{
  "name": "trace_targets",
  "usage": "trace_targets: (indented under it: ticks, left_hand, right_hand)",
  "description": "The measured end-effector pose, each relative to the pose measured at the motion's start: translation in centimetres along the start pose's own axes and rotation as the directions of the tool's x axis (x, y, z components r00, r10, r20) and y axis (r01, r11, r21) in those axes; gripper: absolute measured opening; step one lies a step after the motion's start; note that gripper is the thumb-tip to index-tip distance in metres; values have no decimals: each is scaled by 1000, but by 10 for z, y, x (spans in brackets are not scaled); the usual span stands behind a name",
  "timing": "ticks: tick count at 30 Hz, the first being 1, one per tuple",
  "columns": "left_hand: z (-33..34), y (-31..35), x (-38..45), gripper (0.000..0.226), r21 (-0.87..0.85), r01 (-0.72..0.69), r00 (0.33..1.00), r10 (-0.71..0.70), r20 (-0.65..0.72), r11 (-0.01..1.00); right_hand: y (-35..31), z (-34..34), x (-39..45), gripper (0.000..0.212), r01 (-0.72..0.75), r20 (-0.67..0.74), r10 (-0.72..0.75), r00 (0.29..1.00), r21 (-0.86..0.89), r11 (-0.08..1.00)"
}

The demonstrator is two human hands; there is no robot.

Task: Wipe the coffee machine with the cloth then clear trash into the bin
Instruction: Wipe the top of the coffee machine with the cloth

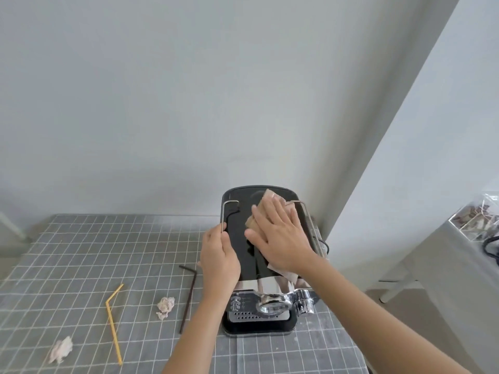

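A black and chrome coffee machine (243, 211) stands at the back right of the table. My right hand (280, 238) lies flat on its glossy top, pressing a beige cloth (270, 197) against it. My left hand (220, 257) grips the machine's left side by the metal rail. On the table to the left lie two crumpled paper wads (165, 307) (61, 266), a bent yellow straw (113, 317) and a bent dark straw (188, 295). No bin is in view.
The table (81, 238) wears a grey cloth with a white grid. A grey wall runs close behind the machine. At the right stands a second grey table (442, 255) with a clear box of packets (475, 217) and a black cable.
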State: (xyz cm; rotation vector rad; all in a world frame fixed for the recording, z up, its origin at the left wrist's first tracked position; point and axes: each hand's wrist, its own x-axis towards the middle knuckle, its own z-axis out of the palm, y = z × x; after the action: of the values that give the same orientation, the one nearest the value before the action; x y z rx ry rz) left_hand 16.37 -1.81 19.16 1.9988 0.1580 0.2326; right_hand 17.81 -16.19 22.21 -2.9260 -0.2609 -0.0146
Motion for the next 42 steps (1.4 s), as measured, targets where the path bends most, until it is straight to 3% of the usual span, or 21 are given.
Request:
trace_targets:
  ticks: [7, 11, 14, 22, 24, 27, 29, 31, 35, 37, 39, 42]
  left_hand:
    - [0, 2, 2, 40, -32, 45, 999, -45, 11, 998]
    - [0, -2, 1, 39, -45, 42, 999, -41, 6, 998]
    - [2, -4, 3, 38, -47, 38, 999, -38, 3, 998]
    - [2, -3, 5, 38, -37, 36, 999, -36, -7, 999]
    - [2, -5, 5, 38, -47, 47, 999, -48, -13, 998]
    - [0, -5, 0, 38, -44, 33, 999, -33, -13, 998]
    - [0, -4, 0, 39, -58, 37, 999, -36, 6, 998]
    - [2, -4, 1, 39, -68, 50, 999, -49, 16, 996]
    - [3, -3, 4, 39, -77, 53, 999, -53, 9, 996]
    - [2, -5, 5, 40, -67, 63, 998, -62, 8, 996]
    - [1, -7, 2, 40, -69, 55, 998, -55, 7, 996]
    - [2, -8, 2, 40, -91, 37, 999, -36, 16, 995]
  right_hand:
    - [-2, 7, 45, 64, -120, -52, 119, 992, -33, 992]
    - [-12, 3, -25, 57, 190, -90, -192, 977, -31, 981]
    - [-4, -2, -61, 59, 324, -4, -324, 946, -18, 946]
    - [7, -4, 68, 64, -38, 61, 45, 997, -107, 994]
    - [1, -2, 63, 61, 3, 49, 3, 999, -122, 992]
    - [-3, 2, 3, 61, 230, -40, -233, 972, -62, 971]
    - [7, 1, -26, 64, 306, -22, -306, 952, 2, 952]
    - [17, -2, -20, 69, 237, 49, -237, 970, 10, 972]
    - [8, 0, 35, 72, -52, 38, 54, 998, -61, 997]
    - [-2, 4, 41, 69, -98, 14, 99, 995, -58, 993]
    - [-7, 4, 12, 68, -11, -27, 10, 1000, -53, 999]
    - [3, -5, -42, 75, 228, -25, -226, 974, 87, 970]
